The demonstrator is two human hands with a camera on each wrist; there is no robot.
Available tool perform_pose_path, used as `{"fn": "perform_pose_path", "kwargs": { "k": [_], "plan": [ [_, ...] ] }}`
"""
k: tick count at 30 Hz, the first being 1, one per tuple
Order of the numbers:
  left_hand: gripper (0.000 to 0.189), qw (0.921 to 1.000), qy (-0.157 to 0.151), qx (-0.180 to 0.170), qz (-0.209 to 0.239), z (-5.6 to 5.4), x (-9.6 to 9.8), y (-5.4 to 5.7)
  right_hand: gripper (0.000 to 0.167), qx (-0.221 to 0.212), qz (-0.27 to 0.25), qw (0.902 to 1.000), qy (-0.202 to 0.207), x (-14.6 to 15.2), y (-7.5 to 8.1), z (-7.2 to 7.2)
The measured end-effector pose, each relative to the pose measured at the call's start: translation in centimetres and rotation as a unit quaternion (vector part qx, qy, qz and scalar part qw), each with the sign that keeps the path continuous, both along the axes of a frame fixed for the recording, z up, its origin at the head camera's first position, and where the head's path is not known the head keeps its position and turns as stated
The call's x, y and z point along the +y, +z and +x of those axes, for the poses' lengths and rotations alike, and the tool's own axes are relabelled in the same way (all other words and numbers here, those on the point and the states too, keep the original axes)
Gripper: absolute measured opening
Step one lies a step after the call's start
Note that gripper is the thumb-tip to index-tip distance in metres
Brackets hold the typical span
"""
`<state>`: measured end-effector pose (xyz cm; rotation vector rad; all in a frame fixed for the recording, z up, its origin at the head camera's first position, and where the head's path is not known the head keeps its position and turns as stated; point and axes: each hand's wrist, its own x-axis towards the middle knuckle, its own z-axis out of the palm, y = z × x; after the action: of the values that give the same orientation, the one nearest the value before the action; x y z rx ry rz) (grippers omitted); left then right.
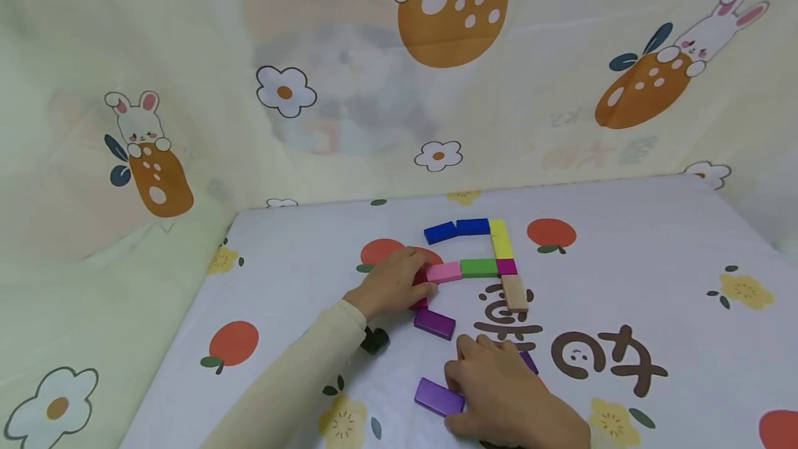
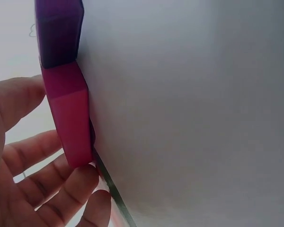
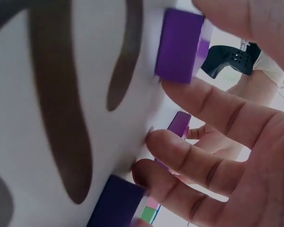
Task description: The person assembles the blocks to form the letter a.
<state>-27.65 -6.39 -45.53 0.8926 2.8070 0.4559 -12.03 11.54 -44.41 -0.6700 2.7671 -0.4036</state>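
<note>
My left hand (image 1: 393, 281) grips a crimson block (image 2: 72, 120), thumb at one side and fingertips around its far end. Fingers partly cover this block in the head view. One end of a dark purple block (image 1: 434, 324) meets it at an angle, and a pink block (image 1: 444, 272) extends right from beside the fingers. Nearer the front, my right hand (image 1: 508, 393) pinches the right end of a light purple block (image 3: 180, 46) between thumb and index finger. Beyond the little-finger side of that hand lies another dark purple block (image 3: 116, 202), mostly hidden in the head view.
A green block (image 1: 479, 268) joins the pink one to a magenta block (image 1: 507, 267). A yellow block (image 1: 501, 239) runs up to two blue blocks (image 1: 472, 226); a beige block (image 1: 514, 293) points down. Behind the printed tablecloth (image 1: 299, 255) rises a cloth wall (image 1: 349, 179).
</note>
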Motion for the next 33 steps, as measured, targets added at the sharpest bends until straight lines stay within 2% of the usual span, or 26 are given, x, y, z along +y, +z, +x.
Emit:
{"fn": "perform_pose_path", "kwargs": {
  "k": [5,17,25,33],
  "plan": [
    [0.038,1.0,-0.001,0.0,0.007,0.1,-0.3,0.0,0.021,-0.02,0.005,0.9992,-0.035,0.5,0.2,-0.4],
    [0.039,0.9999,-0.005,-0.001,0.01,0.1,-0.3,-0.1,0.03,-0.039,-0.023,0.9903,-0.131,3.7,0.3,-3.0],
    [0.045,0.9996,-0.019,0.0,0.019,0.3,-0.5,0.0,0.036,-0.055,-0.082,0.9811,-0.166,5.5,0.4,-4.0],
    [0.066,0.9982,-0.016,-0.041,0.041,1.5,-1.9,0.4,0.036,-0.064,-0.118,0.9755,-0.174,6.3,0.1,-4.6]
  ]
}}
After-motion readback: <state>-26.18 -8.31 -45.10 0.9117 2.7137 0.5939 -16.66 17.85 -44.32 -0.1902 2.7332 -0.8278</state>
